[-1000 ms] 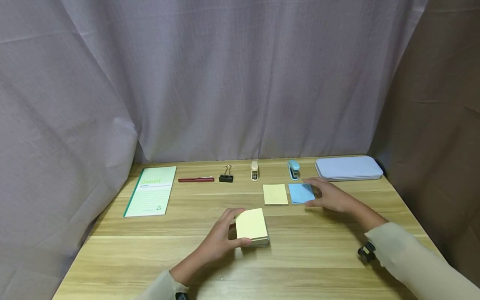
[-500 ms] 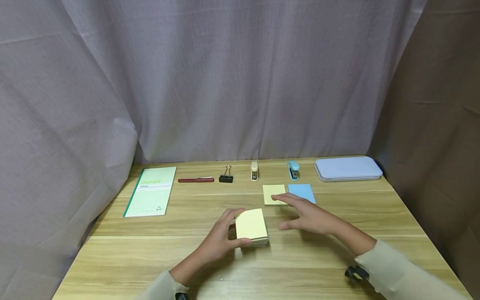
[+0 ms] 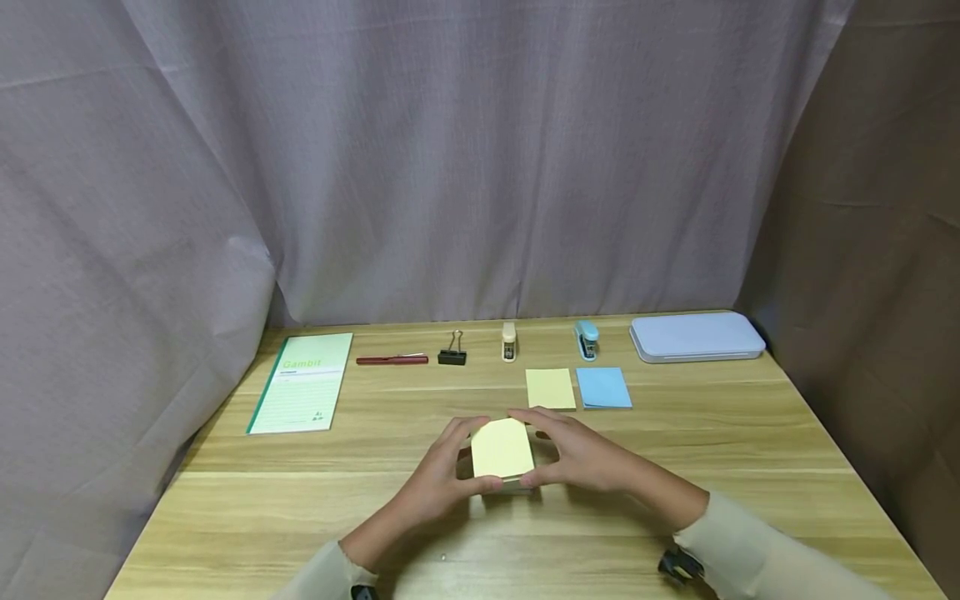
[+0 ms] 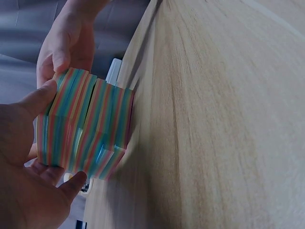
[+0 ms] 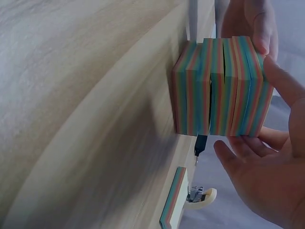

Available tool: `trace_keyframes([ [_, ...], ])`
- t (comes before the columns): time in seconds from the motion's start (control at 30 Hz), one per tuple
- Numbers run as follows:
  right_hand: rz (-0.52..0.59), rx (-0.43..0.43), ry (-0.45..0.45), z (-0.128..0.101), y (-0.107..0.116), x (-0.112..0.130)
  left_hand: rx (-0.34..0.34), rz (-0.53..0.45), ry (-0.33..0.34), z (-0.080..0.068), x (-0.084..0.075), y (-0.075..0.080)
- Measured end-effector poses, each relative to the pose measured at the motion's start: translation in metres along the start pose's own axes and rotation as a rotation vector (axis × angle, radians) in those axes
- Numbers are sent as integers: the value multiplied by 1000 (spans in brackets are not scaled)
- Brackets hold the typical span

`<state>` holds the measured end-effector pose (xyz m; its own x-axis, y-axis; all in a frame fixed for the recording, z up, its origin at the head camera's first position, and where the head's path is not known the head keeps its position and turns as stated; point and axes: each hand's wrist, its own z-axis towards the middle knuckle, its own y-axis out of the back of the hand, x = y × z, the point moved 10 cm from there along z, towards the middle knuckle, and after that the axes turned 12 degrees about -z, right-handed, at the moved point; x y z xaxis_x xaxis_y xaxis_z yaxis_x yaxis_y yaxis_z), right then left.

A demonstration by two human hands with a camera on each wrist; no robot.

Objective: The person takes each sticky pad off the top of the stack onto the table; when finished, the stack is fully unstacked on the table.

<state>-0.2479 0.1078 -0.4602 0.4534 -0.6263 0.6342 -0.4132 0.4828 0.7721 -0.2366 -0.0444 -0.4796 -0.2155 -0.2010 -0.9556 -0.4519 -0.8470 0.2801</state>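
the thick sticky-note block, yellow on top and striped in rainbow layers down its sides, sits on the wooden table near the front middle, with both hands around it. the left hand has thumb and fingers curled against its left side, gripping it; the right hand closes in from the other side, thumb on the near edge and fingers over the far corner, so it looks to be gripping the block too, though the right wrist view shows the palm standing a little off the stack. the wrist views show the block split into slabs that are stepped out of line, so it seems the step in hand is to square or part the stack. to do that well, press evenly from both sides with the pads low on the layers, keep the bottom flat on the table, and avoid squeezing only the top slab, which would shear the rest sideways. behind lie a loose yellow note pad and a blue note pad just beside each other, then a blue stapler, a beige stapler, a binder clip, a red pen, a green notebook and a pale blue case.
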Motion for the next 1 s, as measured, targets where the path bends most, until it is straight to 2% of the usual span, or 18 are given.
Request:
trace_keyframes([
  [0.47,-49,-49,63,2,3,3,-19,-13,18,0,-1,-1],
  [0.67,-8,-72,86,-3,13,1,-35,-18,35,-1,1,-1],
  [0.8,29,-86,54,-12,25,-9,-36,-3,29,-1,2,-2],
  [1.0,77,-111,-22,-31,49,-37,-25,55,35,0,6,-5],
])
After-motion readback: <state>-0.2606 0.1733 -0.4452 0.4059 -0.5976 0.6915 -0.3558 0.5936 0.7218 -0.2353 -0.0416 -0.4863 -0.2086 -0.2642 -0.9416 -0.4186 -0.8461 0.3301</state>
